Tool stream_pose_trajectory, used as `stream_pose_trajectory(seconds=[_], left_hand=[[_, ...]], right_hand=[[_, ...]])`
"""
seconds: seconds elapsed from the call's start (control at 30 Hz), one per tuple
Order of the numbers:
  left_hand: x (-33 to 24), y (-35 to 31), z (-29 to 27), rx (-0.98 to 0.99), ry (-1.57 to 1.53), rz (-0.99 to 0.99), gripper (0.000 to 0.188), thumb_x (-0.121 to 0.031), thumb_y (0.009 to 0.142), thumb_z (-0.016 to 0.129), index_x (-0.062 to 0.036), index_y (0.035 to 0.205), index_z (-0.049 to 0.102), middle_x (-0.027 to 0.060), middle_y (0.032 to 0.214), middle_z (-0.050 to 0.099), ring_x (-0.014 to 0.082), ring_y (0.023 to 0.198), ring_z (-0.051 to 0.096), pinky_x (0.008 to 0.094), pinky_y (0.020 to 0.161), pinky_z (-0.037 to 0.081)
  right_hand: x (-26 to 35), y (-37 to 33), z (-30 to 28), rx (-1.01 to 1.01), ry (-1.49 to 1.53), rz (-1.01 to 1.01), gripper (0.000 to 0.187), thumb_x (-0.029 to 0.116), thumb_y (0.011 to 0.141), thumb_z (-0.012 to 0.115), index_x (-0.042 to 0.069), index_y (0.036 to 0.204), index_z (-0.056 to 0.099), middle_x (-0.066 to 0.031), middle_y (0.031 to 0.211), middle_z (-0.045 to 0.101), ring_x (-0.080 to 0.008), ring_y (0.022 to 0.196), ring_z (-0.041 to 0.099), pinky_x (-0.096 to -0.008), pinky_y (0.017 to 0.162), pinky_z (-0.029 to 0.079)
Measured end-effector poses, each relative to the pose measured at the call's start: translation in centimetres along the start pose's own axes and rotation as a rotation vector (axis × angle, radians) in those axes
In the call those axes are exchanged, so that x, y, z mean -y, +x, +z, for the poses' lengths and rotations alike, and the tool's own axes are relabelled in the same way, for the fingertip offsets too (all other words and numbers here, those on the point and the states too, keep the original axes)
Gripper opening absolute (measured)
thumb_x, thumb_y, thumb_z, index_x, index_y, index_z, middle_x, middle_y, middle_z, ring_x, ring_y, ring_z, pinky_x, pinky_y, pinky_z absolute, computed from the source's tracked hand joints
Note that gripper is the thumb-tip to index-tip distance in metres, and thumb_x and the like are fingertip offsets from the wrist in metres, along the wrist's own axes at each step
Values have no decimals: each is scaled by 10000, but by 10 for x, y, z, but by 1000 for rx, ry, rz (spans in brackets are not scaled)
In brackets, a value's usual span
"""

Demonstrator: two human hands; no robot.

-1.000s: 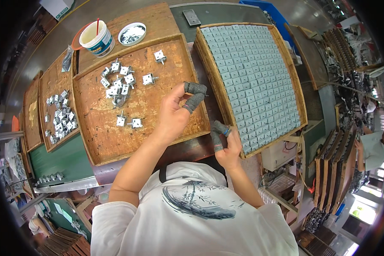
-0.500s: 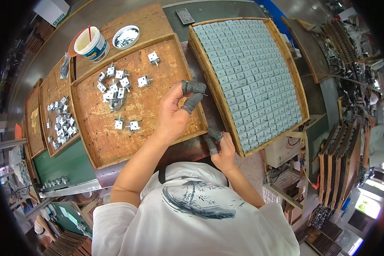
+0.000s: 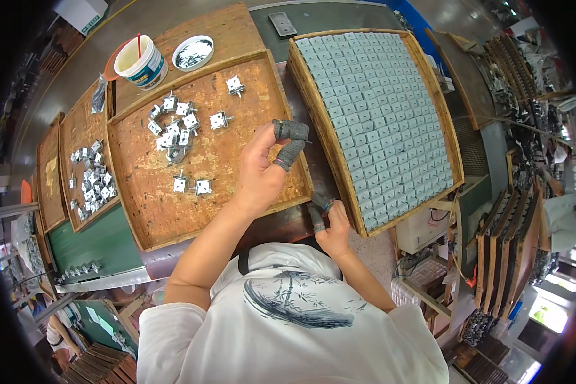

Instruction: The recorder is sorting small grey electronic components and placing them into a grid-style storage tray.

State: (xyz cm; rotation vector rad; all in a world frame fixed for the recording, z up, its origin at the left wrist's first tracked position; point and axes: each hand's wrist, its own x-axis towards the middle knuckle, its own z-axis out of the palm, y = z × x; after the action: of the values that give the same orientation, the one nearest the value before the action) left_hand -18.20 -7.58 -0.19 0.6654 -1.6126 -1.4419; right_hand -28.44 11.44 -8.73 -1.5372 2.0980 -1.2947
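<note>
Currently, left hand (image 3: 262,174): thumb and finger together at the tips, apparently pinching a pin (image 3: 310,141), over the left tray's (image 3: 134,153) 3 o'clock edge.
Right hand (image 3: 332,234): at the left hand's 4 to 5 o'clock, near the tray's corner; fingers dim, so whether they grip anything I cannot tell.
Loose parts (image 3: 172,128): at 10 o'clock, in the left tray.
Full tray (image 3: 320,115): at 2 o'clock.
Risk: thick wraps (image 3: 290,155) could let the pin slip; the forearm (image 3: 212,227) could knock the nearest parts.
Change: against one second ago, right hand sits further toward 9 o'clock; left hand's pinch matches.
</note>
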Motion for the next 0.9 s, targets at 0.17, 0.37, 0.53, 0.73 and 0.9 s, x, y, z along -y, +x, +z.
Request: stream_pose_trajectory(seconds=[0.17, 0.37, 0.53, 0.73, 0.9], left_hand=[[0, 0, -1, -8, -8, -1, 209, 9, 842, 624, -19, 1047, 658, 77, 1015, 642, 187, 940, 592, 298, 856, 469], [-1, 0, -2, -12, -9, 7, 212, 15, 843, 619, -17, 1050, 656, 77, 1016, 640, 186, 934, 591, 296, 852, 469], [-3, 0, -5, -26, -34, -38, 213, 23, 858, 601, -20, 1060, 652, 52, 1024, 643, 155, 938, 583, 290, 863, 462], [-11, 0, -11, -42, -173, -127, 176, 0, 913, 575, -27, 1075, 638, 8, 1036, 651, 108, 947, 567, 270, 874, 448], [-14, -3, -21, -52, -172, -217, 152, -92, 943, 613, -24, 1078, 634, 30, 1090, 654, 112, 1042, 581, 274, 930, 432]], right_hand=[[-1, 0, 2, 8, -15, -1, 275, -27, 789, 630, -38, 1063, 642, -205, 940, 626, -390, 852, 569, -421, 771, 481], [-3, -2, 4, 17, -20, 34, 263, -22, 809, 635, -34, 1071, 643, -188, 945, 636, -369, 846, 577, -403, 749, 483], [4, 2, 4, 17, -5, 54, 258, -24, 809, 635, -30, 1066, 647, -183, 936, 635, -358, 848, 581, -393, 723, 484], [4, 2, 10, 32, 4, 61, 270, -29, 800, 636, -22, 1070, 649, -178, 939, 634, -342, 843, 583, -377, 691, 486], [7, 3, 13, 40, 12, 46, 287, -34, 794, 626, -15, 1080, 649, -171, 914, 620, -331, 813, 572, -371, 665, 477]])
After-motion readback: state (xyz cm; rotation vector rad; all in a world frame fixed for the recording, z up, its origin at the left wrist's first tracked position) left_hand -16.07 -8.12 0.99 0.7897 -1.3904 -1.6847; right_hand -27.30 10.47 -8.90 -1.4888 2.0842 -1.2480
